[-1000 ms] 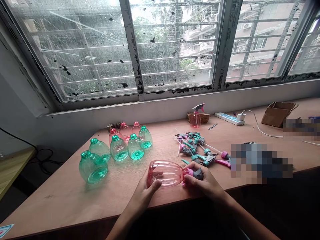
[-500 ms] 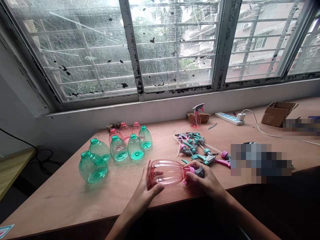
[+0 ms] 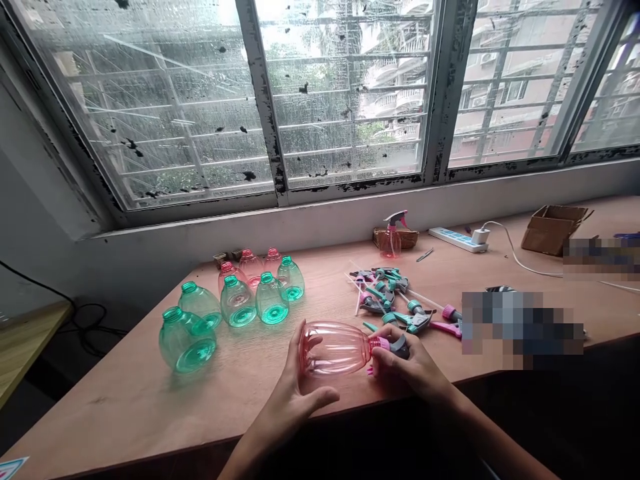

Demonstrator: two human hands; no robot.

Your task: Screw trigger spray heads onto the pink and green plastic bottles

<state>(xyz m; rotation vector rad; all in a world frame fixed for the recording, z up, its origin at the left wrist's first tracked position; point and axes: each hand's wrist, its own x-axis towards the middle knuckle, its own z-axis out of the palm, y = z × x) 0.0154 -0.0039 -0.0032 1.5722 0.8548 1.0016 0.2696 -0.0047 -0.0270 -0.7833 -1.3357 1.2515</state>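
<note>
A clear red spray bottle (image 3: 334,349) lies sideways between my hands above the table's front part, its neck towards the right. My left hand (image 3: 296,387) cups its base, with the fingers behind the plastic and the thumb spread off the wall. At the neck, my right hand (image 3: 407,363) grips a grey and pink trigger spray head (image 3: 399,346) by its pink collar. The trigger's lower part is mostly hidden by the fingers. Behind the right hand lies a heap of loose green, pink and grey spray heads (image 3: 385,290) with thin tubes.
Several green bottles (image 3: 273,303) without heads stand at the left, with red ones (image 3: 251,267) behind. Along the back are a red bottle with its head (image 3: 391,241), a small basket (image 3: 410,238), a power strip (image 3: 457,239) and a cardboard box (image 3: 553,230). A blurred patch covers the right side.
My left thumb has lifted off the bottle's side and spread outward. My right hand keeps its grip on the spray head, and the bottle has hardly moved.
</note>
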